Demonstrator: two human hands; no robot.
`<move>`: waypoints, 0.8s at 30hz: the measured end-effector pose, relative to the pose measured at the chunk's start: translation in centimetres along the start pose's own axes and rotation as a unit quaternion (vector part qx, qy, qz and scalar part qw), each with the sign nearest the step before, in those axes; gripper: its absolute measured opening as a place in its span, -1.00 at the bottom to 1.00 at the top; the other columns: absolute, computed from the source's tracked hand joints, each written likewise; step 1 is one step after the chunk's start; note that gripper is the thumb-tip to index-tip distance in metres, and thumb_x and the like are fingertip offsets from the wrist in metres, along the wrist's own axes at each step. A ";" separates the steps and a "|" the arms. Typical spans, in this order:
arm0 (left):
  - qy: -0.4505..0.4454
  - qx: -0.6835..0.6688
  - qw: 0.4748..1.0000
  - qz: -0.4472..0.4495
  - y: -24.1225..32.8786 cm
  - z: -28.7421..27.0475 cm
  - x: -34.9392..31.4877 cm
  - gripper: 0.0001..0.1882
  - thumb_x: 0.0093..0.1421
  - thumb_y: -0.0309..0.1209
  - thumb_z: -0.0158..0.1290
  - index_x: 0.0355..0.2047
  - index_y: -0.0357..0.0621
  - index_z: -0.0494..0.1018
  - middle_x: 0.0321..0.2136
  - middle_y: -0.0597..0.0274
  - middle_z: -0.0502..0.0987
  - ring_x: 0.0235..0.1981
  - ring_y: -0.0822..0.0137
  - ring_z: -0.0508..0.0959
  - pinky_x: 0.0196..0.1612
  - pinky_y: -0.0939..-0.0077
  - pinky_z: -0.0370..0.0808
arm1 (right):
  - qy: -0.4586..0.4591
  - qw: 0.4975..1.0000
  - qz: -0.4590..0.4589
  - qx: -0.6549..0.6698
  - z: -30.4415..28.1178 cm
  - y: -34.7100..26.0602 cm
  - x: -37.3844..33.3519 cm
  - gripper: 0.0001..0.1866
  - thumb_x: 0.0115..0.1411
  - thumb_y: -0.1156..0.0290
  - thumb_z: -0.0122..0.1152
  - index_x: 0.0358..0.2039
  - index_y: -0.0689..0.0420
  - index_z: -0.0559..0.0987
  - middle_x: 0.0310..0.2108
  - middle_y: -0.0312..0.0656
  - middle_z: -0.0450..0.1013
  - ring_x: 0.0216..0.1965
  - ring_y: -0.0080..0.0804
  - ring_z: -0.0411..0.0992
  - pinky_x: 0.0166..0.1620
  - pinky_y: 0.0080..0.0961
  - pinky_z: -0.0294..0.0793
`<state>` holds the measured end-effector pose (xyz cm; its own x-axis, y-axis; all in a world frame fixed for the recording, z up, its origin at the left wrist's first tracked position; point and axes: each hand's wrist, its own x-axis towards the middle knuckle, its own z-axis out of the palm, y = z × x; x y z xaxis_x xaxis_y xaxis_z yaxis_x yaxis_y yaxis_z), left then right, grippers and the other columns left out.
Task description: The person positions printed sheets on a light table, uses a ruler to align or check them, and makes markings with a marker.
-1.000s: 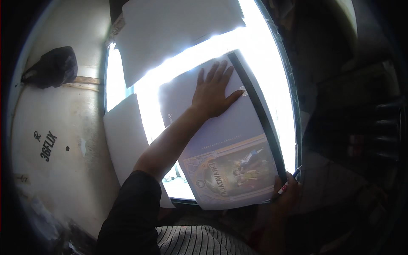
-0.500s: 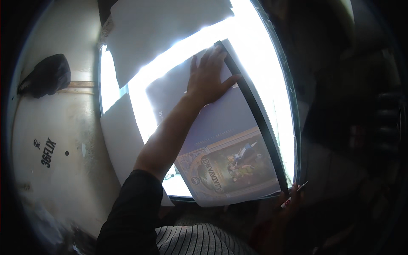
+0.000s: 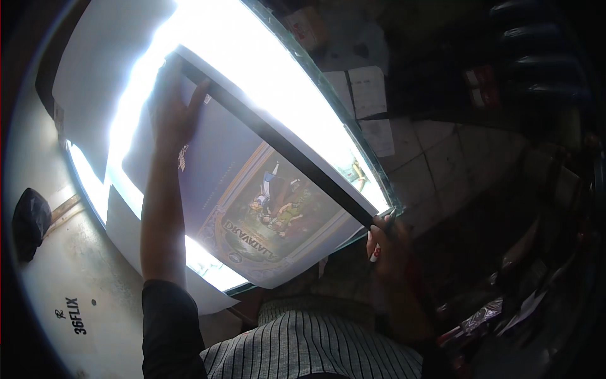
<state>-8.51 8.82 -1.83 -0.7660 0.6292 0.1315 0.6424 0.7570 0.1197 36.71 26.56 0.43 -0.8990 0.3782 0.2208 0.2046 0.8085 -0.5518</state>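
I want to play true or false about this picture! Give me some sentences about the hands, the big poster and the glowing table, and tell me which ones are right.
1. The left hand lies flat on the poster. True.
2. The poster lies on a bright light table. True.
3. The right hand is up at the far end of the long black ruler. False: it is at the near end, by the table's corner, and holds a small white and red pen.
4. The poster is blank white paper. False: it shows a colourful picture of figures in a frame.
5. A dark bag sits on the left. True.
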 end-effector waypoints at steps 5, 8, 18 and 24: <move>-0.009 -0.010 1.000 0.010 0.1 -0.3 0.1 -0.15 0.28 0.24 -0.11 0.40 -0.05 0.12 0.44 0.09 0.08 0.47 0.05 -0.01 0.46 -0.12 -0.19 | 0.037 0.997 0.038 0.063 0.8 0.5 -0.9 -0.41 -0.19 0.69 0.40 -0.05 0.07 0.60 -0.02 -0.14 0.55 0.02 -0.16 0.42 0.02 -0.20 0.35; -0.015 -0.014 1.000 0.004 0.0 -0.5 0.0 -0.13 0.27 0.25 -0.10 0.40 -0.05 0.11 0.44 0.11 0.08 0.48 0.05 -0.02 0.46 -0.09 -0.19 | 0.044 0.997 0.036 0.059 0.8 0.2 -0.6 -0.41 -0.19 0.69 0.40 -0.04 0.06 0.60 -0.02 -0.14 0.55 0.01 -0.16 0.42 0.01 -0.21 0.36; -0.007 -0.011 1.000 -0.003 -0.1 -0.3 0.1 -0.13 0.27 0.25 -0.10 0.40 -0.04 0.11 0.44 0.11 0.09 0.47 0.06 0.00 0.46 -0.09 -0.17 | 0.035 0.998 0.033 0.047 0.7 0.3 -0.6 -0.39 -0.18 0.71 0.38 -0.02 0.08 0.58 -0.03 -0.13 0.56 0.02 -0.17 0.42 0.00 -0.22 0.38; -0.009 -0.010 1.000 -0.003 0.0 -0.4 0.1 -0.13 0.27 0.26 -0.11 0.40 -0.04 0.12 0.43 0.11 0.09 0.47 0.06 0.00 0.46 -0.09 -0.17 | 0.032 0.997 0.046 0.054 0.4 0.0 -0.2 -0.44 -0.15 0.73 0.36 -0.06 0.11 0.59 -0.03 -0.10 0.55 0.02 -0.14 0.42 -0.02 -0.23 0.43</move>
<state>-8.59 8.86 -1.40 -0.7704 0.6274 0.1138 0.6376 0.7575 0.1400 36.72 26.24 0.06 -0.8508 0.4797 0.2144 0.2388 0.7165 -0.6555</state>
